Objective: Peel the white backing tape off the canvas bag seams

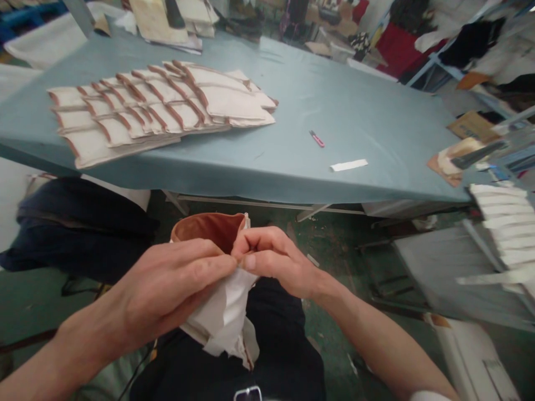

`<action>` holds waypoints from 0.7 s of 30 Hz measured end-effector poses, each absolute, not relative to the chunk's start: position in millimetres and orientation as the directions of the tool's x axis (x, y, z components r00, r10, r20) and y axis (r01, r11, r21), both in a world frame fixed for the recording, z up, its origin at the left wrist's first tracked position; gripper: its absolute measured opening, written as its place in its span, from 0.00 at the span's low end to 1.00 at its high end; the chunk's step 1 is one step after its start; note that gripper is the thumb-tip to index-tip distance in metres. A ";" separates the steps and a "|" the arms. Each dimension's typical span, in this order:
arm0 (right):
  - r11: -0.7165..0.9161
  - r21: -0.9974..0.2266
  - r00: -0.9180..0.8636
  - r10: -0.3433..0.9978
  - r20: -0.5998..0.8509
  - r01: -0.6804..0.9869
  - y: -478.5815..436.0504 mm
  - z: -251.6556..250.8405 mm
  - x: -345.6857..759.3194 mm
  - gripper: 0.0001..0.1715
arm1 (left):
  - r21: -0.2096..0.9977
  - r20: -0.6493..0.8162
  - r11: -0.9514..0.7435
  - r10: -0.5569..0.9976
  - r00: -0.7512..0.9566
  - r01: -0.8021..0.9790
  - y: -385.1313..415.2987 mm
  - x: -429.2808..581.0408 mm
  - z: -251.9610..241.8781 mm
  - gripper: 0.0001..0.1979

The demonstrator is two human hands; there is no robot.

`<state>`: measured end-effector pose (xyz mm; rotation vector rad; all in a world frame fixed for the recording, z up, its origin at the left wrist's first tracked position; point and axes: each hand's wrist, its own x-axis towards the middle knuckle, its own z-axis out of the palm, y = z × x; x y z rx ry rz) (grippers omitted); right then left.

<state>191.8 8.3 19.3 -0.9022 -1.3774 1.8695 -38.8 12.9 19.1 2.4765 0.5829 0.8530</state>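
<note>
Two hands — left hand, right hand — pinch mouth edge of white, brown-lined pouch, lower centre of frame. Step probably goes best with pinches close together, edge level, cloth taut but unstretched.

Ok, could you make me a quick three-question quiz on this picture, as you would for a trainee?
1. True or false: the left hand and the right hand both touch the same fabric piece.

2. What colour shows inside its open end?
A) blue
B) reddish brown
C) black

3. Put these things on the blue table in order, from left to right in the picture: white strip, pile of cream pieces, small pink tool.

Key:
1. True.
2. B.
3. Pile of cream pieces, small pink tool, white strip.
</note>
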 end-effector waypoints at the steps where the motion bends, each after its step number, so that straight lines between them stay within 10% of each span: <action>1: -0.254 -0.961 -0.559 0.815 -0.153 -0.108 9.8 16.7 191.3 0.10 | 0.522 0.456 -0.815 0.515 0.726 0.250 12.9 -39.2 17.4 0.12; 11: -0.282 -0.957 -0.509 0.815 -0.277 0.069 11.6 19.1 187.9 0.06 | 0.609 0.350 -0.707 0.646 0.678 0.360 7.7 -40.5 3.0 0.11; 21: 0.523 -0.682 -0.446 0.840 0.310 0.511 -6.7 35.5 196.8 0.06 | 0.773 0.088 -0.529 0.637 0.766 0.351 23.3 -43.7 35.3 0.16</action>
